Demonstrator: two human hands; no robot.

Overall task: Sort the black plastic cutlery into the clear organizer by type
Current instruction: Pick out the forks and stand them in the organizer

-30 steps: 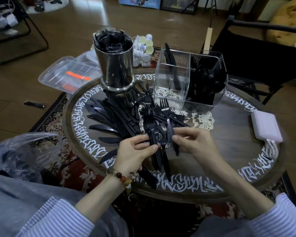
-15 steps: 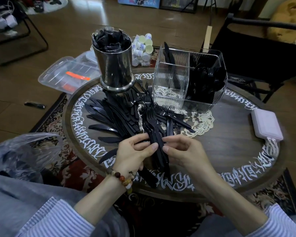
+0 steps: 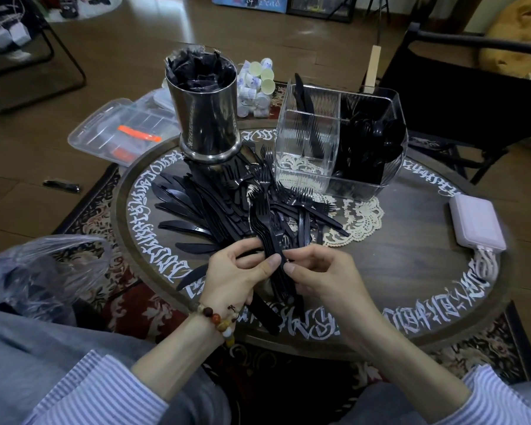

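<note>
A stack of black plastic forks [image 3: 262,222] stands between my hands, tines pointing away from me. My left hand [image 3: 236,273] grips the handles from the left, and my right hand [image 3: 322,276] pinches the same stack from the right. Loose black knives [image 3: 184,207] fan out on the table's left, and more forks [image 3: 304,204] lie in the middle. The clear organizer [image 3: 307,167] stands at the back right: spoons fill its right compartment, a few forks and a knife stand in the left ones.
A steel canister [image 3: 207,118] with black wrappers stands at the back left of the round table [image 3: 411,271]. A pink power bank [image 3: 477,222] lies at the right edge. A lace doily [image 3: 359,222] is under the organizer. A plastic bag [image 3: 28,277] sits at my left.
My right hand drew left and nearer, bringing one more fork onto the stack held in my left hand; both hands now close on the stack.
</note>
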